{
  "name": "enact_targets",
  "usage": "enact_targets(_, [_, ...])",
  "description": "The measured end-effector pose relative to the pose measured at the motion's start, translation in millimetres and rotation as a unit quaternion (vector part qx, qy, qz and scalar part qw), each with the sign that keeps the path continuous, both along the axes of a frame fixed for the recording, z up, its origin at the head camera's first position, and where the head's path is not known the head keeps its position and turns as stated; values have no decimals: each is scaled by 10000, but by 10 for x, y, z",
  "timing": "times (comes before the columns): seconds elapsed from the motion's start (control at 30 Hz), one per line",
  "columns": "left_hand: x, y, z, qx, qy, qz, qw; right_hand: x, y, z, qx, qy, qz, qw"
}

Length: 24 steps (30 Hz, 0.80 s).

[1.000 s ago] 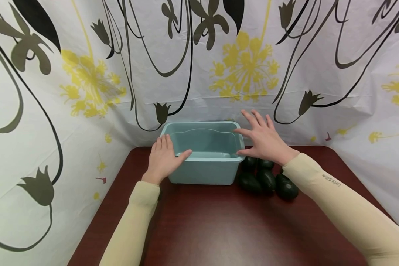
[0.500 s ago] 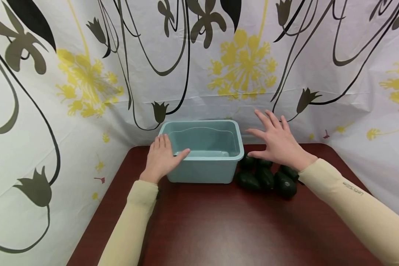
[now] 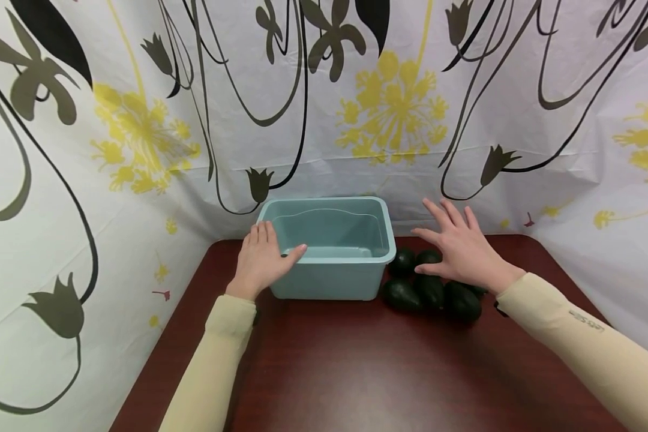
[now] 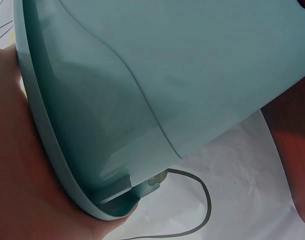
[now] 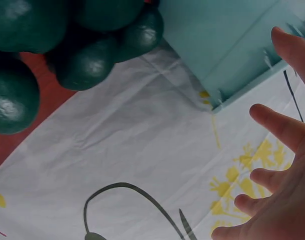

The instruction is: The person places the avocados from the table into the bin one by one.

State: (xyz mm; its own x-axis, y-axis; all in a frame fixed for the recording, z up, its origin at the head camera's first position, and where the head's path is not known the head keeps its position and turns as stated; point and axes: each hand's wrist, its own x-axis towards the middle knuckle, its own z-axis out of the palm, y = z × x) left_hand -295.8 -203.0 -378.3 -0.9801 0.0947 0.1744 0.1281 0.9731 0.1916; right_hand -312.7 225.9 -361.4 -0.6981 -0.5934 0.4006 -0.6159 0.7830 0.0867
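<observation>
A light blue plastic tub (image 3: 329, 281) stands at the back of the table, its visible inside bare. My left hand (image 3: 260, 259) rests on its left rim with the fingers straight and the thumb spread toward the inside. The left wrist view has that hand (image 4: 22, 165) right along the rim of the tub (image 4: 192, 75). Several dark green avocados (image 3: 402, 295) lie in a cluster just right of the tub. Above them hovers my right hand (image 3: 461, 249), fingers spread and holding nothing. Avocados (image 5: 90, 65) and the spread right hand (image 5: 287, 175) also appear in the right wrist view.
The dark red-brown table (image 3: 356, 366) extends in front of the tub toward me. A white cloth (image 3: 324, 180) printed with flowers hangs close behind the tub and along both sides of the table.
My right hand has moved right, away from the tub's right rim, and lowered over the avocados. The left hand stays at the left rim.
</observation>
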Motion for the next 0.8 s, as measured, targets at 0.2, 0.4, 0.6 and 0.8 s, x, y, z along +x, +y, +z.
enact_targets(0.2, [-6, 9, 5, -75, 22, -26, 10000, 25, 64, -107, 54, -40, -31, 10000])
enact_targets(0.4, [-7, -11, 1, 14, -20, -33, 10000, 72, 63, -186, 152, -114, -54, 9998])
enact_targets(0.6, [-6, -24, -7, 72, -113, -63, 9999, 92, 29, -281, 247, -222, -59, 9994])
enact_targets(0.8, [1, -25, 5, 24, -101, -64, 9999, 110, -15, -357, 297, -362, 16, 9989])
